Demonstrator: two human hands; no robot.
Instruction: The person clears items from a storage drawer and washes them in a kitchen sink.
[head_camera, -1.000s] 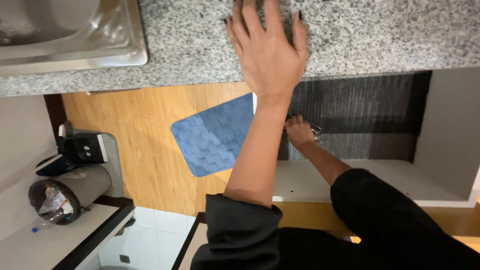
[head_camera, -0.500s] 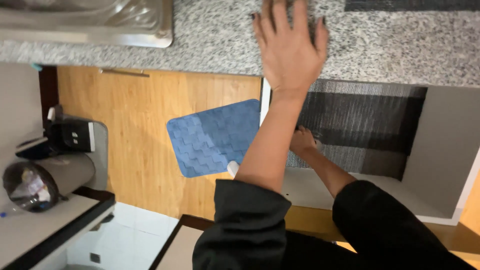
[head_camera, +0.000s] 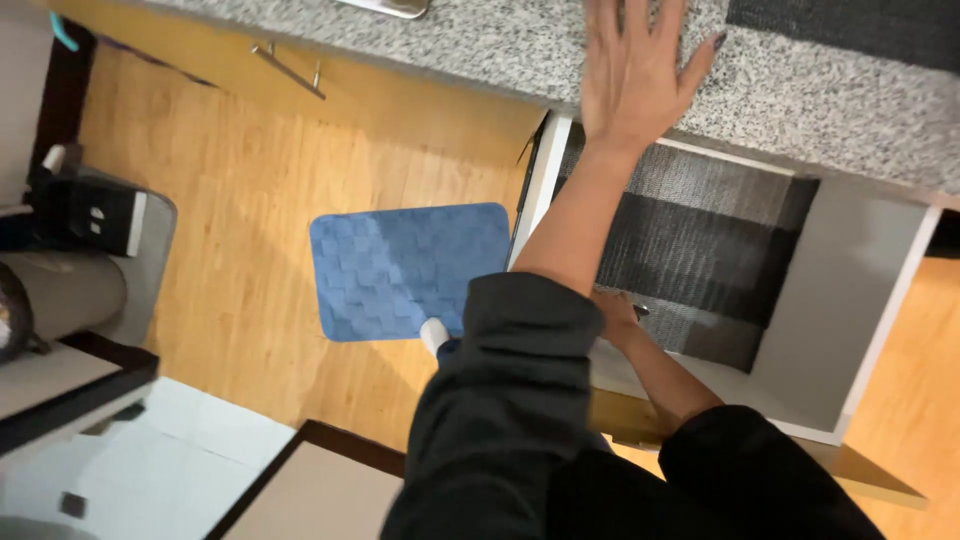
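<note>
Left hand (head_camera: 632, 85) flat, fingers apart, on granite counter (head_camera: 840, 90); rt hand (head_camera: 615, 315) in drawer (head_camera: 850, 300), grip unclear.

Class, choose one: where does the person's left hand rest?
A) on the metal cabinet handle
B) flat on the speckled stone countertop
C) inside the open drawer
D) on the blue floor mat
B: the left hand lies spread, palm down, on the countertop.

Left hand (head_camera: 640, 75) flat, right hand (head_camera: 612, 315) low

Speckled grey stone counter (head_camera: 830, 90), matt ribbed drawer liner (head_camera: 690, 235), glossy wood floor (head_camera: 230, 200).
</note>
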